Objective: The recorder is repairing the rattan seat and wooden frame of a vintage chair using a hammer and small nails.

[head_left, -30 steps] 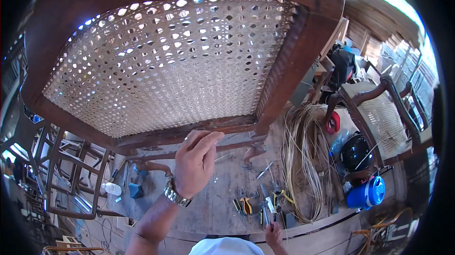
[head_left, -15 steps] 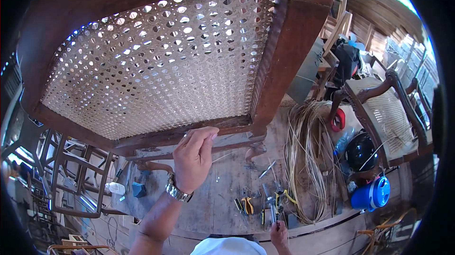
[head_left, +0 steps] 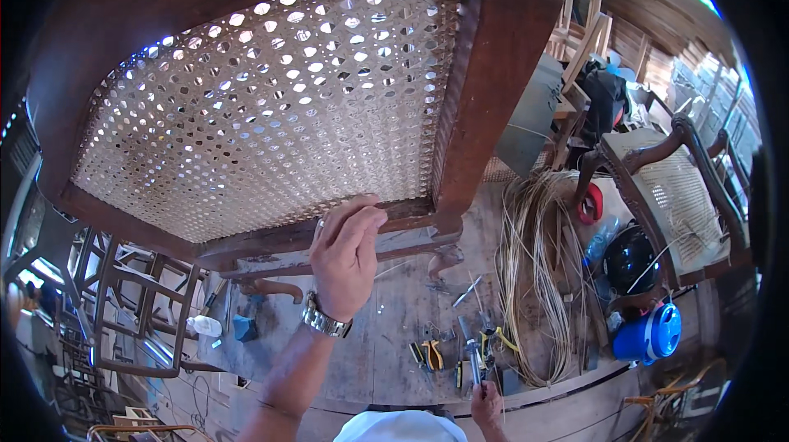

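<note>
A dark wooden chair frame point(head_left: 505, 72) with a woven cane panel point(head_left: 271, 113) fills the upper left, tilted towards me. My left hand point(head_left: 345, 257), a metal watch on its wrist, is raised at the panel's lower edge, in front of the bottom rail point(head_left: 271, 242). Its fingers are curled and drawn together; whatever they may hold is hidden. Low in the view, my right hand point(head_left: 487, 402) is closed around the end of a long, narrow grey tool point(head_left: 473, 360), whose kind I cannot make out.
Yellow-and-black pliers point(head_left: 432, 355) and other yellow-handled pliers point(head_left: 499, 339) lie on the wooden worktop point(head_left: 345, 368). Right of them are loose cane strands point(head_left: 538, 278), a black helmet point(head_left: 631, 261), a blue jug point(head_left: 648, 335) and another cane chair point(head_left: 674, 187). Bare chair frames point(head_left: 140, 302) stand left.
My left hand has shifted slightly up and right along the panel's lower edge, its fingers loosening a little. The right hand keeps its hold on the grey tool.
</note>
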`<state>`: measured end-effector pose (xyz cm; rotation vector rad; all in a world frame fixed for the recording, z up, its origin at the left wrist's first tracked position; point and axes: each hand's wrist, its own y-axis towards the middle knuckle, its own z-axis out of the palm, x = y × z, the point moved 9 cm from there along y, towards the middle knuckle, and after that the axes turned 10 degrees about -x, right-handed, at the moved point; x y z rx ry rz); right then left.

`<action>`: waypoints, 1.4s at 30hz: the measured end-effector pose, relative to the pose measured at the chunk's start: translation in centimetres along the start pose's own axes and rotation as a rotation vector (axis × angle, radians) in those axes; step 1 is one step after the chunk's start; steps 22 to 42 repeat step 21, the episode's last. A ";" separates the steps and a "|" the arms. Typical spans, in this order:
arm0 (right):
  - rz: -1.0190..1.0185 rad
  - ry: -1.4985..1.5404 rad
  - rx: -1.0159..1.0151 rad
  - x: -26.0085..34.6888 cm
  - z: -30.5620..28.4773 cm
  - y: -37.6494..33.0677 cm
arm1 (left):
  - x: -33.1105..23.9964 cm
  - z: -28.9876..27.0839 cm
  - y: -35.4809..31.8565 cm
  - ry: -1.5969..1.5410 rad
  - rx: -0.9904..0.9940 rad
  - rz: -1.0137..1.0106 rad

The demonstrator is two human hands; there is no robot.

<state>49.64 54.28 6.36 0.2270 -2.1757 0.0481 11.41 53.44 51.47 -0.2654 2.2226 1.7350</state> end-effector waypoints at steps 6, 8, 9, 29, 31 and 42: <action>-0.021 0.011 -0.013 0.9 -0.3 0.0 | -0.7 1.6 0.0 0.093 0.023 0.021; -0.019 0.024 -0.012 0.9 -0.4 -0.2 | -0.4 1.6 0.1 0.111 0.017 -0.031; -0.015 0.033 -0.014 0.8 -0.3 -0.2 | -0.4 1.5 0.2 0.114 0.020 -0.028; 0.113 0.002 0.039 -1.1 -1.1 -0.6 | 1.5 -1.8 -5.0 0.016 0.165 -0.239; 0.113 0.002 0.039 -1.1 -1.1 -0.6 | 1.5 -1.8 -5.0 0.016 0.165 -0.239; 0.113 0.002 0.039 -1.1 -1.1 -0.6 | 1.5 -1.8 -5.0 0.016 0.165 -0.239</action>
